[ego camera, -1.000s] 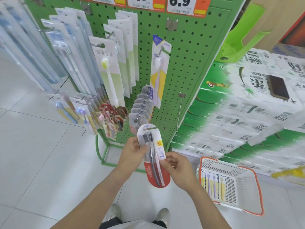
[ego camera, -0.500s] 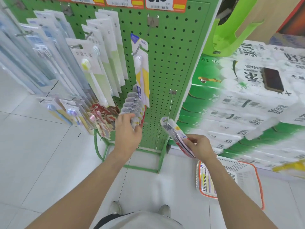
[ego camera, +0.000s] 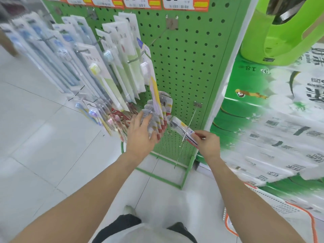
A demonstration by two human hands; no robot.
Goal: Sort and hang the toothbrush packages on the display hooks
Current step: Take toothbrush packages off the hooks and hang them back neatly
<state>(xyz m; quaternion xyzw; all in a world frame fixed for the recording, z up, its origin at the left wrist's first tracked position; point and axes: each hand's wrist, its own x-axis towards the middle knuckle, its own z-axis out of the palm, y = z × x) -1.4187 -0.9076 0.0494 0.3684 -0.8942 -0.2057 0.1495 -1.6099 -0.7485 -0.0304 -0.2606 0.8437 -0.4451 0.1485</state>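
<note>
The right hand (ego camera: 207,143) pinches a toothbrush package (ego camera: 182,131) just beside a bare hook (ego camera: 190,122) near the pegboard's (ego camera: 184,67) lower right edge. The left hand (ego camera: 142,135), fingers spread, presses against the hung row of packages (ego camera: 158,118).

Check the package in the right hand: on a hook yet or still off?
Still off. The right hand pinches the toothbrush package by its lower end, beside the bare hook; no hook passes through its top.

Two hands (ego camera: 140,135), one held toothbrush package (ego camera: 182,130), three price tags (ego camera: 184,3), one basket (ego camera: 308,218).
</note>
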